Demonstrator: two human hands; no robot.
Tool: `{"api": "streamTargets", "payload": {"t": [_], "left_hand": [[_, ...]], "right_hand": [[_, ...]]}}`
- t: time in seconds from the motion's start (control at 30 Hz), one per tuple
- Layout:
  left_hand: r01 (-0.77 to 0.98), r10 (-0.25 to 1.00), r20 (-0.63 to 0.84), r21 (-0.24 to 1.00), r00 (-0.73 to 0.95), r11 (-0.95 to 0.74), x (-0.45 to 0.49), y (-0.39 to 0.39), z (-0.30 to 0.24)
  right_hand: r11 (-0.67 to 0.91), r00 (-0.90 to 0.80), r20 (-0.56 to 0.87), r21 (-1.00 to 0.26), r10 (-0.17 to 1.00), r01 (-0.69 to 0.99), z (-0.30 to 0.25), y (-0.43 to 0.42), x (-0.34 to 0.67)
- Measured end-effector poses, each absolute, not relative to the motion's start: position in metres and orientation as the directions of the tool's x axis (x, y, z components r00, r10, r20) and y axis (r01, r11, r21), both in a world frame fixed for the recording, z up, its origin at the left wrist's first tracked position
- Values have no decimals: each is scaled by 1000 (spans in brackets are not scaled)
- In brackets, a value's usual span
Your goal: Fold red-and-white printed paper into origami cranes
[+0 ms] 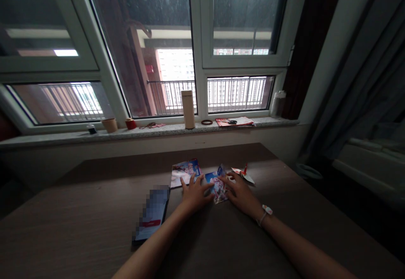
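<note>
A small printed sheet of paper (217, 189) with pink blossoms on blue lies on the table between my hands, one corner folded up at its far side. My left hand (194, 194) rests at the sheet's left, fingers spread, its thumb on the near left edge. With bent fingers, my right hand (239, 191) grips the sheet's right side by the raised corner. A stack of similar printed paper (183, 174) lies just beyond my left fingertips. Past my right hand sits a folded paper crane (246, 175) in white, green and red.
A smartphone (155, 211) lies left of my left forearm on the brown table (95, 211). Along the windowsill (171, 130) stand a beige flask (188, 110), a paper cup (109, 125), a red spool (130, 123), a bracelet (206, 122) and scissors (232, 122) on red-and-white papers.
</note>
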State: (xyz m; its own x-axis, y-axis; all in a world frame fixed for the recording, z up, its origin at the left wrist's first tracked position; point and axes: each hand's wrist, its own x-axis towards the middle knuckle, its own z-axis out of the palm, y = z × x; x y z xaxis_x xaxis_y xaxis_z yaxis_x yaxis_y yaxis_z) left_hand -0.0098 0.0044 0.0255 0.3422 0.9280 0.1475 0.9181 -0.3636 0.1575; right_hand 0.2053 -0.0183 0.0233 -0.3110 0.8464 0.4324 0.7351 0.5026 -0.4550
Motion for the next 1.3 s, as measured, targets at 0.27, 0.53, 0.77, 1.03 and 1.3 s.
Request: {"api": "streamTargets", "payload": {"t": [0.27, 0.53, 0.77, 1.03, 1.3], "left_hand": [[915, 922, 124, 130, 366, -381, -17, 4, 31], [851, 869, 143, 182, 474, -494, -12, -1, 31], [812, 832, 94, 182, 547, -554, -8, 0, 21], [774, 799, 100, 203, 593, -599, -11, -1, 25], [767, 793, 111, 203, 600, -609, -13, 1, 25]], "right_hand": [[486, -283, 514, -318, 810, 814, 28, -17, 210], [510, -395, 365, -309, 843, 803, 25, -16, 214], [587, -474, 357, -370, 805, 720, 24, -17, 213], [572, -487, 302, -498, 819, 652, 23, -17, 216], [546, -505, 245, -560, 827, 623, 18, -9, 225]]}}
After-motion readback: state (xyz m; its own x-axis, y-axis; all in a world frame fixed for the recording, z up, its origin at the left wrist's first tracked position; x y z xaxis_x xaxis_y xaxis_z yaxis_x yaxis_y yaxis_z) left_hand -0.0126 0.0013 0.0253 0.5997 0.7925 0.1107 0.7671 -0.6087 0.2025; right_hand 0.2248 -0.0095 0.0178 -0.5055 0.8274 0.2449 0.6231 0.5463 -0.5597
